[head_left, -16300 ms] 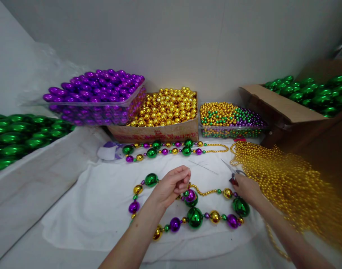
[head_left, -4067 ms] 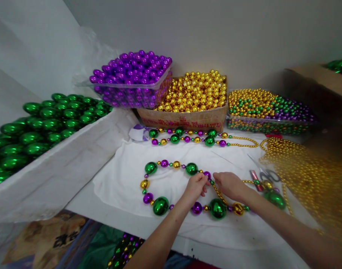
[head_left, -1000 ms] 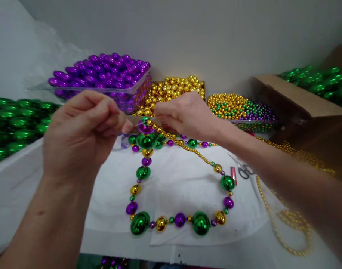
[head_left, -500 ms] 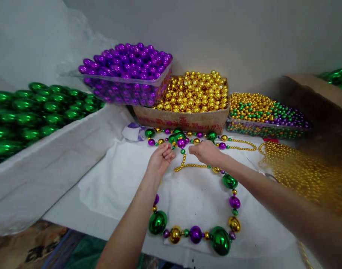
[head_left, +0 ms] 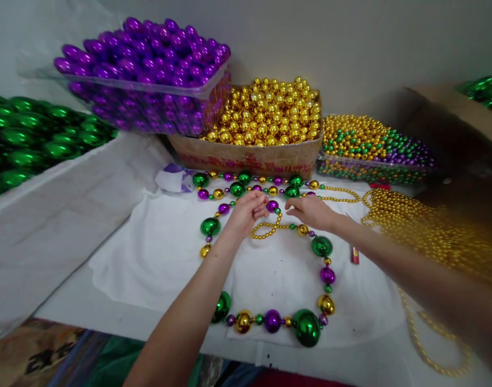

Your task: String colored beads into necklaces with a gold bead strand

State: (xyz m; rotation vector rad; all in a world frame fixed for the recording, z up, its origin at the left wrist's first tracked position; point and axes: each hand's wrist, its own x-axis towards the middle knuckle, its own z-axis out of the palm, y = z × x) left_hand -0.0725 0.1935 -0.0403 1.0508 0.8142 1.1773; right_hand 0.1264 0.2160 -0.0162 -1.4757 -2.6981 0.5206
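Observation:
A necklace of big green, purple and gold beads [head_left: 306,327] lies in a loop on the white cloth [head_left: 278,279]. My left hand [head_left: 250,214] is closed near the loop's top, with its fingers pinched on the necklace. A purple bead [head_left: 272,206] sits just right of those fingertips. From it, a strand of small gold beads [head_left: 263,235] curls down onto the cloth. My right hand [head_left: 313,210] is a little to the right, thumb and forefinger slightly apart, with nothing visible between them. My left forearm hides part of the loop's left side.
Behind are a tub of purple beads [head_left: 205,92], a carton of gold beads [head_left: 246,156] and a tub of mixed small beads [head_left: 350,164]. Green beads [head_left: 28,157] fill a white box [head_left: 80,204] at left. Gold strands [head_left: 415,220] pile at right, beyond finished-looking strands [head_left: 244,177].
My left hand has moved right along with the pinched strand, drawing large beads into view at its left. My right hand's fingers have parted. The camera view has shifted.

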